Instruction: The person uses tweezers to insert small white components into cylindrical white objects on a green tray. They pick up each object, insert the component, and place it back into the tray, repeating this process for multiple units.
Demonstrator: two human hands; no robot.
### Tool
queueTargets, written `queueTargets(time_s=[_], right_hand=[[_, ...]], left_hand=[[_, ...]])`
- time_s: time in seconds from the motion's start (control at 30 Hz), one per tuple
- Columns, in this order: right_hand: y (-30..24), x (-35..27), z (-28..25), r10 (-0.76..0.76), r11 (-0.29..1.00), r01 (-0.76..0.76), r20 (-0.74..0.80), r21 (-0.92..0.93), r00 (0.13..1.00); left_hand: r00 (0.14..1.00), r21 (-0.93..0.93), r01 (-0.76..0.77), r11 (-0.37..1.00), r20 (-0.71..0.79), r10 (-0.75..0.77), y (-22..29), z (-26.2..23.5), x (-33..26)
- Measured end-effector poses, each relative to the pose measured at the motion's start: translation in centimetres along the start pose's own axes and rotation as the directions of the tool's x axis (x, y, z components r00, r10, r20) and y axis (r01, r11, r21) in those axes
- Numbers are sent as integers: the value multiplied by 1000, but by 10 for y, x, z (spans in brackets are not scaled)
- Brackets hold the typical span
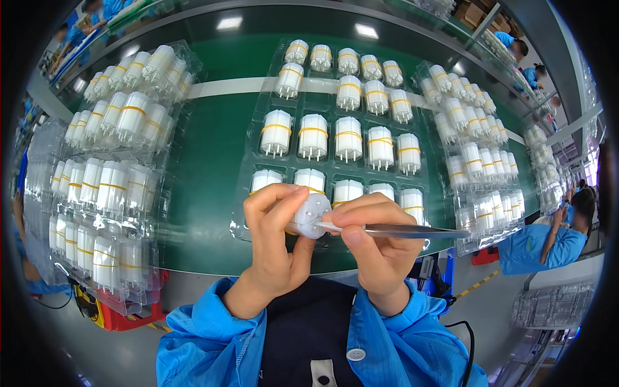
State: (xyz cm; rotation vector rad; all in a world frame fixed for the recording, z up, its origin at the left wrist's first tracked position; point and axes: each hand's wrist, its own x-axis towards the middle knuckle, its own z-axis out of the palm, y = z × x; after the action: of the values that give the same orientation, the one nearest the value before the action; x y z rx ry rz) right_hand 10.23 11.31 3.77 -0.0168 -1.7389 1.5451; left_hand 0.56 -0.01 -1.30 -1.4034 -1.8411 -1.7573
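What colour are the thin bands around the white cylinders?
The bands are yellow-orange, best seen in the head view.

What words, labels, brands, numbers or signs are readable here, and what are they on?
None can be read.
White round plastic piece in the left hand: no readable text.
Silver slender metal tool in the right hand: any marking too small to read.
White plastic cylinders with yellow bands: no readable print.
Background: too small or blurred.
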Motion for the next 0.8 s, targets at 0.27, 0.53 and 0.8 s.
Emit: queueTargets(time_s=[0.27,0.53,0.8], right_hand=[[-1,7,-4,-62,994,68,77,-81,995],[4,4,-6,-48,998,50,53,-41,997],[3,1,-5,2,1000,-2,25,6,1000]], left_hand=[[994,31,-16,999,104,12,0,-8,3],[993,34,-39,999,114,35,1,-10,6],[993,21,-32,999,111,29,1,-10,6]])
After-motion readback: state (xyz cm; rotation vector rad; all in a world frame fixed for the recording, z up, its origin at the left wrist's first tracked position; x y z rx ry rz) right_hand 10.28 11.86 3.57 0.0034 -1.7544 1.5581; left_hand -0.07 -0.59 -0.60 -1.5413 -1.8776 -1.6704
